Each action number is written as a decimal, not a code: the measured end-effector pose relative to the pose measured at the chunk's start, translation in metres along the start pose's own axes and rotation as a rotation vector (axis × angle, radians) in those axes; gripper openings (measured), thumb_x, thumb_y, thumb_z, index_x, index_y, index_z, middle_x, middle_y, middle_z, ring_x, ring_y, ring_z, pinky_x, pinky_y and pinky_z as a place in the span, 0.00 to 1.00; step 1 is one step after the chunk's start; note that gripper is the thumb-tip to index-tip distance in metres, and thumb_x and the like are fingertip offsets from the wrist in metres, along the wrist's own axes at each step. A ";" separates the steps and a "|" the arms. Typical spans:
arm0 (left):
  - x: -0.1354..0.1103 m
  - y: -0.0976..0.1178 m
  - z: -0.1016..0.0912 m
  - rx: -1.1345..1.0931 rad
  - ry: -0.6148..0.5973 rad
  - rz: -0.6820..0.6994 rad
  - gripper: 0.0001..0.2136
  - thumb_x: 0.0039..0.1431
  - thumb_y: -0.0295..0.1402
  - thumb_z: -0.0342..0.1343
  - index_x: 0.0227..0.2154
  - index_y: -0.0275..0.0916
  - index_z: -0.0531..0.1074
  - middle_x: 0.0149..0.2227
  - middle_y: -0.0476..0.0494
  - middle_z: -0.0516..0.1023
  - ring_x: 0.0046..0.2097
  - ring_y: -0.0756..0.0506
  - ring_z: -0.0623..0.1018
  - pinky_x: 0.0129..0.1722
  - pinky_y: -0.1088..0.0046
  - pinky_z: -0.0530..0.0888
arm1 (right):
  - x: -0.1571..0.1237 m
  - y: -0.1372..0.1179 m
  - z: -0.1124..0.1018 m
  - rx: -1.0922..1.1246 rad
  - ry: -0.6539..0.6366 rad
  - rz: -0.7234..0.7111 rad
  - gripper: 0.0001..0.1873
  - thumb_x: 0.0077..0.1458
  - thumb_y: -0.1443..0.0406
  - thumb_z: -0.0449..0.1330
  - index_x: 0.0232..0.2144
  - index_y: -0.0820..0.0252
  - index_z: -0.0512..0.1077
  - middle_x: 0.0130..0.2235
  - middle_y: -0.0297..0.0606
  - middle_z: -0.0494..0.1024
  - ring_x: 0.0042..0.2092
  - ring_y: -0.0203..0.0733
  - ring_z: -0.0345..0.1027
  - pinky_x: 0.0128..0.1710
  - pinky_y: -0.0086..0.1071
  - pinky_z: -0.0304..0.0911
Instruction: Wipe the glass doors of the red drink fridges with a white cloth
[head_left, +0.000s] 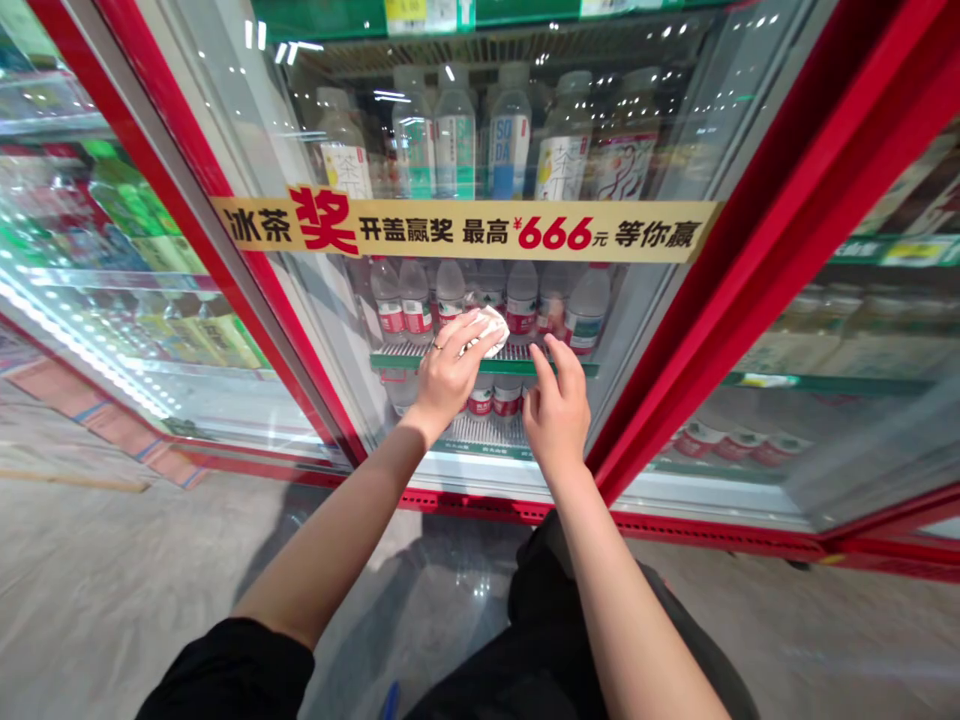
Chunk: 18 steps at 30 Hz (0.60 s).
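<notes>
My left hand [448,373] is closed on a crumpled white cloth [491,333], pressed to the glass door [330,320] of a drinks fridge. A ring shows on one finger. To its right, my right hand [556,405] has its fingers apart and bent, at or very near the same glass, with nothing in it. Across the door above both hands runs a yellow sticker strip [457,231] with black and red lettering. Behind the glass stand red-labelled water bottles [523,300] on a shelf with a green edge [487,364].
Soda and tea bottles [510,140] fill the upper shelf. Red door frames [720,290] rise on both sides, with more stocked fridges beyond. Below is a grey shiny floor [150,570], and my dark-clothed knee [555,570] is close to the fridge base.
</notes>
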<state>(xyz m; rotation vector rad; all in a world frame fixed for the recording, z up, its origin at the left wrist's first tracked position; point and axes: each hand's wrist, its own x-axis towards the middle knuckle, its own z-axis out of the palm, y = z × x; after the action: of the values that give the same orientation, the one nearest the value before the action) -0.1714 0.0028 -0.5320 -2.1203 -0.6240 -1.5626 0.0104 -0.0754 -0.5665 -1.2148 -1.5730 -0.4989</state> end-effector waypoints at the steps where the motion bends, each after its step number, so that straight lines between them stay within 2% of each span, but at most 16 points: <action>1: -0.008 0.000 -0.002 0.003 -0.021 0.006 0.17 0.77 0.27 0.52 0.60 0.50 0.78 0.56 0.45 0.84 0.65 0.44 0.80 0.67 0.59 0.79 | 0.000 0.000 0.001 -0.001 -0.007 -0.006 0.41 0.64 0.76 0.50 0.75 0.48 0.61 0.72 0.47 0.70 0.75 0.53 0.60 0.73 0.60 0.65; 5: -0.026 -0.011 -0.018 0.025 -0.049 0.000 0.16 0.77 0.29 0.52 0.59 0.50 0.79 0.54 0.45 0.84 0.64 0.44 0.81 0.65 0.60 0.81 | -0.001 -0.001 0.004 -0.008 -0.029 -0.038 0.42 0.64 0.76 0.50 0.76 0.48 0.59 0.72 0.47 0.70 0.75 0.53 0.61 0.73 0.59 0.65; 10: 0.001 -0.021 -0.026 0.073 0.077 -0.103 0.15 0.77 0.30 0.54 0.57 0.49 0.80 0.54 0.44 0.83 0.65 0.43 0.79 0.69 0.55 0.77 | -0.002 -0.006 0.006 -0.023 -0.044 -0.063 0.43 0.64 0.77 0.51 0.77 0.49 0.58 0.72 0.48 0.71 0.75 0.54 0.60 0.72 0.58 0.66; 14: 0.013 -0.014 -0.018 0.092 0.073 -0.046 0.15 0.77 0.28 0.52 0.57 0.49 0.80 0.54 0.44 0.83 0.64 0.43 0.80 0.68 0.56 0.78 | -0.003 -0.009 0.007 -0.035 -0.065 -0.069 0.43 0.63 0.78 0.51 0.77 0.49 0.58 0.72 0.47 0.71 0.75 0.54 0.61 0.72 0.57 0.67; 18: -0.008 -0.012 -0.018 0.051 0.031 0.028 0.18 0.76 0.25 0.53 0.60 0.49 0.78 0.55 0.45 0.83 0.66 0.43 0.80 0.66 0.59 0.80 | -0.003 -0.012 0.007 -0.055 -0.092 -0.077 0.43 0.62 0.78 0.51 0.77 0.49 0.58 0.73 0.46 0.71 0.75 0.54 0.61 0.72 0.57 0.68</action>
<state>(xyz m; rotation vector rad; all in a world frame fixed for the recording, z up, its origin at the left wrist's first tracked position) -0.1948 0.0013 -0.5337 -2.0552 -0.6144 -1.5446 -0.0035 -0.0760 -0.5691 -1.2365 -1.6989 -0.5459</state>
